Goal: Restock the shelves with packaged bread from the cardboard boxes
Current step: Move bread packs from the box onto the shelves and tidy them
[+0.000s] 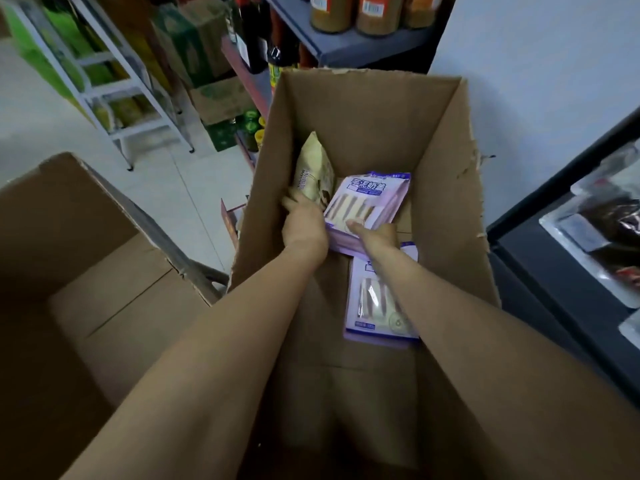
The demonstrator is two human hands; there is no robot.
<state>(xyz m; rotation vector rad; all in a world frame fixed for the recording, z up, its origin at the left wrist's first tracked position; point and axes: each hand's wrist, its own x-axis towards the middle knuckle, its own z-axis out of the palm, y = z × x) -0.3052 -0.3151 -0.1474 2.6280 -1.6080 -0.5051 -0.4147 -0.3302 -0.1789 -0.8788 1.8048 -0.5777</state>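
right hand point(375, 237) grips purple bread pack point(367, 202) | left hand point(303, 220) holds cream pack point(313, 171) | cardboard box point(446, 188): another purple pack point(377, 306)

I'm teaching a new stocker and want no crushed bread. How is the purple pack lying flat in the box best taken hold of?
Probably by its long side edges, reaching straight down from above. The flat purple pack lies face up on the cardboard box floor, with tall walls blocking any sideways approach. Pinch the sealed borders, not the clear window over the bread.
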